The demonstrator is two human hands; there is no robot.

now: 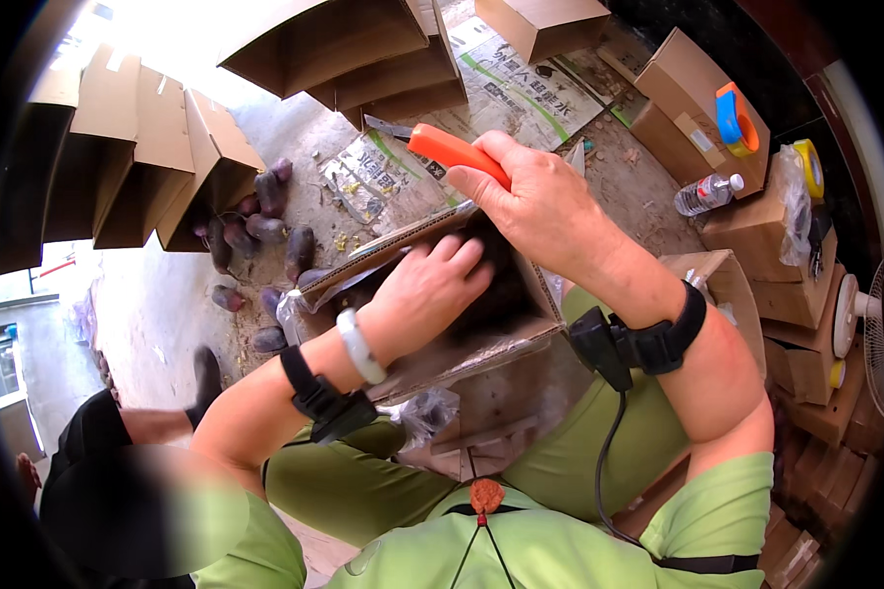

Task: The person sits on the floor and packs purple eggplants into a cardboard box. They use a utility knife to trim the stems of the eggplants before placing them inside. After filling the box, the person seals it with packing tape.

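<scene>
My right hand grips the orange handle of a knife, whose metal blade points up and to the left. The knife is above the far edge of an open cardboard box in front of me. Palm down, my left hand is over the box opening with its fingers apart and blurred. No object shows in its fingers, though its underside is hidden. The box has a clear plastic liner at its left corner. Its inside is dark, so its contents are unclear.
Several dark purple oblong fruits or tubers lie on the floor at left, near open cartons. More cartons stand ahead. At right are stacked boxes, a tape dispenser, a water bottle and a fan. Another person's leg is at left.
</scene>
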